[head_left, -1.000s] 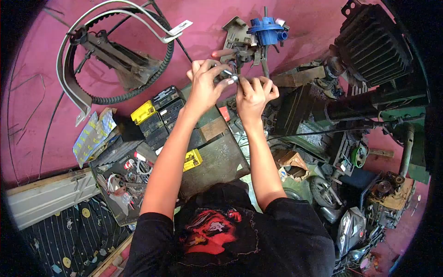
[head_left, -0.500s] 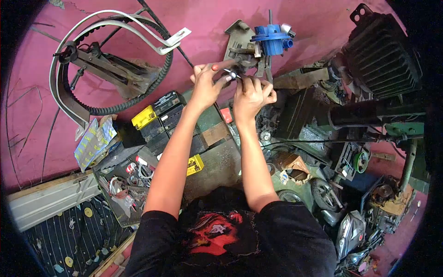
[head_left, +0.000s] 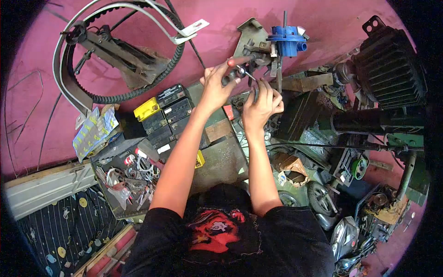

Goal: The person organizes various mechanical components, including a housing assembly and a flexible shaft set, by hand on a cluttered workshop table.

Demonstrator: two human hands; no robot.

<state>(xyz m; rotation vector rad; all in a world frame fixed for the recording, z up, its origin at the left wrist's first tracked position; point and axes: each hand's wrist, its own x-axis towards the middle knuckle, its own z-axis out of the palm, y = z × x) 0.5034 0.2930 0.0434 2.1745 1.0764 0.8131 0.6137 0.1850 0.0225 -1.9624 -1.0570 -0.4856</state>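
Note:
My left hand [head_left: 217, 87] is closed around a small dark metal part [head_left: 229, 78], and a red-handled tool [head_left: 238, 60] juts up and to the right beside its fingertips. My right hand [head_left: 261, 104] sits just right of it with fingers curled; I cannot tell whether it grips anything. A thin metal pin [head_left: 247, 73] shows between the two hands. Right behind them stands a grey metal assembly [head_left: 256, 46] with a blue plastic cap [head_left: 287, 35] on top.
A toothed belt and metal band [head_left: 83, 92] with a scissor jack [head_left: 124, 53] lie on the pink floor at left. Black and yellow batteries [head_left: 161, 113] and a tray of small parts [head_left: 129, 175] sit under my left arm. Engine parts [head_left: 387, 60] crowd the right.
Both hands have stayed together over the small part and shifted slightly right and down in view. The right hand's fingers have drawn back from the left hand's fingertips.

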